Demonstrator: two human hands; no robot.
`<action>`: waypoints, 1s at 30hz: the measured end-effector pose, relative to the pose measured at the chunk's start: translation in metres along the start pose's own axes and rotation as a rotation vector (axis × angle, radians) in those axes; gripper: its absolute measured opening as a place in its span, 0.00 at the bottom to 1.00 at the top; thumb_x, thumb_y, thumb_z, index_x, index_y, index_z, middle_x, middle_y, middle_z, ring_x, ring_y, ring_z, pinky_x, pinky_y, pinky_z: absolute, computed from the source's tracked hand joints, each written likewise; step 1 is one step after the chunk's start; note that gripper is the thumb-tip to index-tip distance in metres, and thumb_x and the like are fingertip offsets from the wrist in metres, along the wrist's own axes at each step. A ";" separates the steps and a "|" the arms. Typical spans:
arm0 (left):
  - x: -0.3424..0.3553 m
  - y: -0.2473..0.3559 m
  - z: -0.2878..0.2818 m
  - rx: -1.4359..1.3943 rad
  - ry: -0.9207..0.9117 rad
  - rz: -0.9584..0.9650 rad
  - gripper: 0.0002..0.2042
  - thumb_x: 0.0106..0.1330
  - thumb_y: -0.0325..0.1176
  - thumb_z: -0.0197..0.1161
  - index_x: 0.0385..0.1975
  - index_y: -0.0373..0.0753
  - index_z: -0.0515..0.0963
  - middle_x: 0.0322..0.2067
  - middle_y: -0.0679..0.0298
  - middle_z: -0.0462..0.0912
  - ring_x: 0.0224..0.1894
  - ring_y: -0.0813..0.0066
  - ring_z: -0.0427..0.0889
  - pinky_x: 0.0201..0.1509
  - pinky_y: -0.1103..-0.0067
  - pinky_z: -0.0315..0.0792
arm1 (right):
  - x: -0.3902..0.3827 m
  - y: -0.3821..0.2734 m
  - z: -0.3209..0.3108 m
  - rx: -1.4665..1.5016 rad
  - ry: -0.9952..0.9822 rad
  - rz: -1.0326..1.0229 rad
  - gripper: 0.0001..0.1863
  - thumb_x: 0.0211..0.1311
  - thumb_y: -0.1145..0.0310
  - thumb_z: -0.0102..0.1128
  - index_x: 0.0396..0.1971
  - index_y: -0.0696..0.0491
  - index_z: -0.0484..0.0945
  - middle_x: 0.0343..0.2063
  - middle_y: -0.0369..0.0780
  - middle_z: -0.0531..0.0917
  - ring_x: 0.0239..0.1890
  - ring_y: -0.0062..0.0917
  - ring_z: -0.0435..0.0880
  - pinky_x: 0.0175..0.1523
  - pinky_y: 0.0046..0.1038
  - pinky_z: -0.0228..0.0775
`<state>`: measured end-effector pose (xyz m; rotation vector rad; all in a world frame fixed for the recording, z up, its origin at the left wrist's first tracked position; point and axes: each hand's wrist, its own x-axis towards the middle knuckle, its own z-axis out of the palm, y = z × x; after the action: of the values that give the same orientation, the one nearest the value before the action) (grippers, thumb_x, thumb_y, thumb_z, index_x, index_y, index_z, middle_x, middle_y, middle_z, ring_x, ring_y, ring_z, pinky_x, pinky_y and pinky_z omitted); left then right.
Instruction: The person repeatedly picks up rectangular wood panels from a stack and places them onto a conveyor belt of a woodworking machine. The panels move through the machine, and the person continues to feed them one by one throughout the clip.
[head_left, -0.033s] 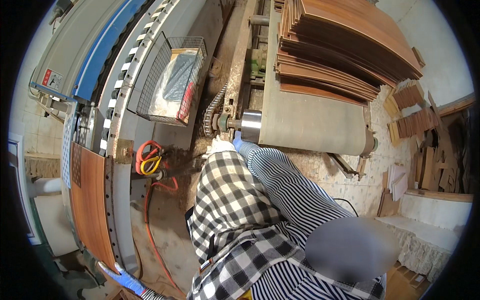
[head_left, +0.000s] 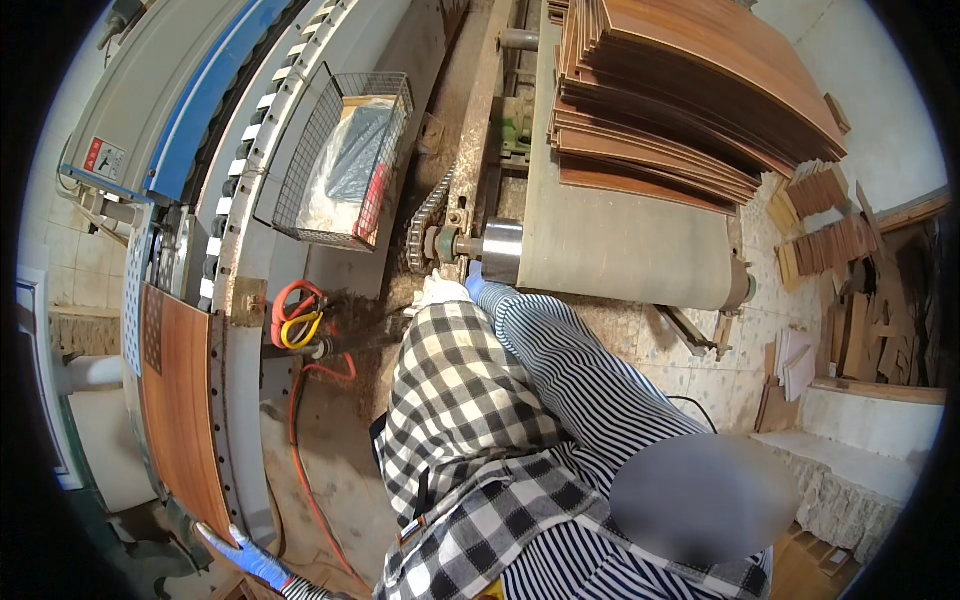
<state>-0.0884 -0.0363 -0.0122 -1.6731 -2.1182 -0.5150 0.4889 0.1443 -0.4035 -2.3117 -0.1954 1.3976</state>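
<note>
My left hand (head_left: 250, 560), in a blue glove, reaches out at the lower left. Its fingers are spread and stretched toward the near end of a reddish-brown wood-grain panel (head_left: 182, 390), at or touching its edge. The panel lies along the edge of a long machine, its far end beside a perforated plate. Of my right hand (head_left: 474, 281), only a little blue glove shows past the end of the striped sleeve (head_left: 570, 350). It is beside a shiny metal roller (head_left: 503, 250) at the near end of a conveyor belt (head_left: 630, 255). Its fingers are hidden.
Brown panels (head_left: 690, 90) are stacked on the belt. A wire basket (head_left: 385, 180) with wrapped contents hangs on the machine's side. Below it are coiled red and yellow hoses (head_left: 298, 315). A drive chain (head_left: 425, 220) runs near the roller. Panel offcuts (head_left: 825, 245) are piled at the right.
</note>
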 end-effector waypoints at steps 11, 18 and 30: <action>-0.001 0.012 -0.001 -0.074 -0.011 -0.064 0.30 0.70 0.44 0.52 0.65 0.32 0.57 0.66 0.49 0.58 0.68 0.56 0.57 0.71 0.68 0.52 | -0.007 -0.005 -0.014 -0.107 -0.079 -0.044 0.29 0.66 0.47 0.39 0.55 0.55 0.69 0.58 0.42 0.70 0.58 0.35 0.67 0.65 0.31 0.53; 0.004 0.013 0.005 -0.054 0.031 -0.017 0.31 0.70 0.45 0.52 0.66 0.34 0.56 0.66 0.50 0.59 0.67 0.58 0.59 0.70 0.69 0.54 | -0.035 -0.010 -0.029 -0.270 -0.220 -0.198 0.28 0.66 0.48 0.41 0.53 0.55 0.72 0.55 0.42 0.73 0.56 0.34 0.69 0.63 0.31 0.56; 0.004 0.069 0.000 -0.338 0.030 -0.250 0.31 0.65 0.42 0.59 0.66 0.39 0.59 0.64 0.48 0.62 0.64 0.54 0.64 0.67 0.66 0.59 | -0.317 -0.055 -0.242 -0.454 0.110 -1.388 0.11 0.61 0.69 0.56 0.43 0.52 0.78 0.35 0.43 0.84 0.39 0.31 0.83 0.47 0.35 0.77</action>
<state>-0.0223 -0.0184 -0.0073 -1.5566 -2.3318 -1.0161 0.5523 0.0185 -0.0261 -1.7044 -1.7813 0.4814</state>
